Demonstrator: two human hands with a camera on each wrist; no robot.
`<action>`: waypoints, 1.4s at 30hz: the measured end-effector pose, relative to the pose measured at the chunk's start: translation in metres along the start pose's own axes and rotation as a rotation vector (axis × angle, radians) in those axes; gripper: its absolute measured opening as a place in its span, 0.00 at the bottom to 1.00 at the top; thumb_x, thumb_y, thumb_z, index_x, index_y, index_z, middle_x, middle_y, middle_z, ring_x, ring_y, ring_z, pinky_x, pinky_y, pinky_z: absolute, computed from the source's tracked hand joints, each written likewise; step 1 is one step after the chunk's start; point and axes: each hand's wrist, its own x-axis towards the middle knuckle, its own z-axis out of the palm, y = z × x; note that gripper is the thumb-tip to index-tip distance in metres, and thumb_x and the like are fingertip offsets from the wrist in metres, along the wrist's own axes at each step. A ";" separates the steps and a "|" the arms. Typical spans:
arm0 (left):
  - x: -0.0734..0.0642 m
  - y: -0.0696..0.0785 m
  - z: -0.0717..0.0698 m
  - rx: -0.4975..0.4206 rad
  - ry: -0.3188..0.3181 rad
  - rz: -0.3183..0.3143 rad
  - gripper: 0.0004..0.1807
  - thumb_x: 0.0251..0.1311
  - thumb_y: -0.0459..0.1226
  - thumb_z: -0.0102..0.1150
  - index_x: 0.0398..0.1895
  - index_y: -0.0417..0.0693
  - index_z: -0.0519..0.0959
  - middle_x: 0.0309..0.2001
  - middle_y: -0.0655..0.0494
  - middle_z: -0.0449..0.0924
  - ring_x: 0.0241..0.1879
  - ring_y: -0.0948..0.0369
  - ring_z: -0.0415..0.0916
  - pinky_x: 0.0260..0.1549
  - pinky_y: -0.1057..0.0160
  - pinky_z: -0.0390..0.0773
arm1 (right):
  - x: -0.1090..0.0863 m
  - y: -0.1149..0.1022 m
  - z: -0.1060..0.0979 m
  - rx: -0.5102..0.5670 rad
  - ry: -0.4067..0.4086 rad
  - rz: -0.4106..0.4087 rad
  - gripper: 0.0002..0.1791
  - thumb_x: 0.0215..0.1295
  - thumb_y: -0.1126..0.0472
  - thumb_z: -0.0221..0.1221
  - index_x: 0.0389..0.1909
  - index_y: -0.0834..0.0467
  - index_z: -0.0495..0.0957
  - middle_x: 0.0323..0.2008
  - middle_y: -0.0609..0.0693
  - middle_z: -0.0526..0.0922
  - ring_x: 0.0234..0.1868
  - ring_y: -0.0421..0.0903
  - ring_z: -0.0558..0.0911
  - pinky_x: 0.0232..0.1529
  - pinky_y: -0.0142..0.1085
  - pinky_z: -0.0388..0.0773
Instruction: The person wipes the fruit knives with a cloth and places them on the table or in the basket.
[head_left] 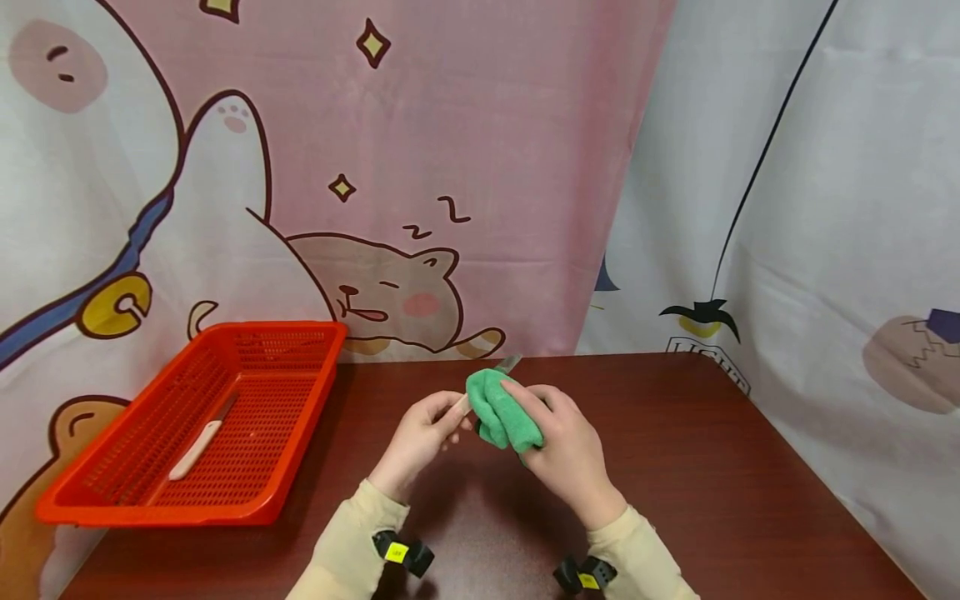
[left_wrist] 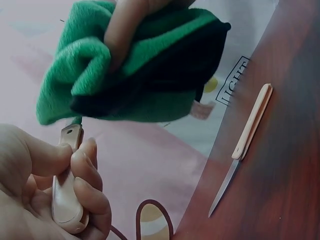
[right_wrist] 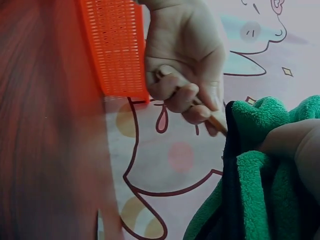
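Observation:
My left hand (head_left: 424,437) grips the pale handle of a knife (left_wrist: 68,192), thumb on one side and fingers curled round the other. A folded green cloth (head_left: 501,408) with a dark edge band wraps the blade, and only the tip end pokes out past its far side. My right hand (head_left: 564,446) holds that cloth round the blade, fingers over the top. In the right wrist view the cloth (right_wrist: 260,120) hides the blade and part of the right hand. Both hands are raised above the table.
A red-orange plastic basket (head_left: 300,446) at the left holds another pale-handled knife (head_left: 197,450). A further knife (left_wrist: 250,127) lies on the brown table (head_left: 720,467) in the left wrist view; the head view does not show it. A printed curtain (head_left: 525,167) hangs behind the table.

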 end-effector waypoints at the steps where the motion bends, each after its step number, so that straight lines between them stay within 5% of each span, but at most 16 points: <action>1: 0.000 0.000 0.001 0.001 -0.002 0.001 0.11 0.69 0.38 0.58 0.45 0.39 0.81 0.30 0.48 0.79 0.25 0.55 0.69 0.22 0.67 0.69 | 0.000 0.000 0.001 -0.001 -0.008 0.004 0.46 0.35 0.75 0.71 0.63 0.48 0.76 0.46 0.53 0.79 0.44 0.52 0.79 0.27 0.41 0.78; 11: -0.003 0.002 0.002 -0.003 -0.033 0.011 0.10 0.69 0.37 0.58 0.46 0.39 0.81 0.31 0.44 0.79 0.26 0.54 0.69 0.23 0.66 0.69 | -0.001 0.002 0.002 -0.023 -0.033 0.031 0.46 0.37 0.74 0.73 0.64 0.47 0.76 0.46 0.53 0.79 0.44 0.53 0.79 0.26 0.41 0.78; 42: -0.003 0.002 -0.001 -0.010 -0.056 0.019 0.09 0.69 0.29 0.55 0.49 0.36 0.79 0.29 0.52 0.79 0.24 0.58 0.67 0.21 0.69 0.66 | 0.004 0.035 -0.025 -0.058 0.075 0.180 0.45 0.40 0.76 0.71 0.65 0.49 0.75 0.47 0.58 0.79 0.46 0.57 0.80 0.34 0.52 0.79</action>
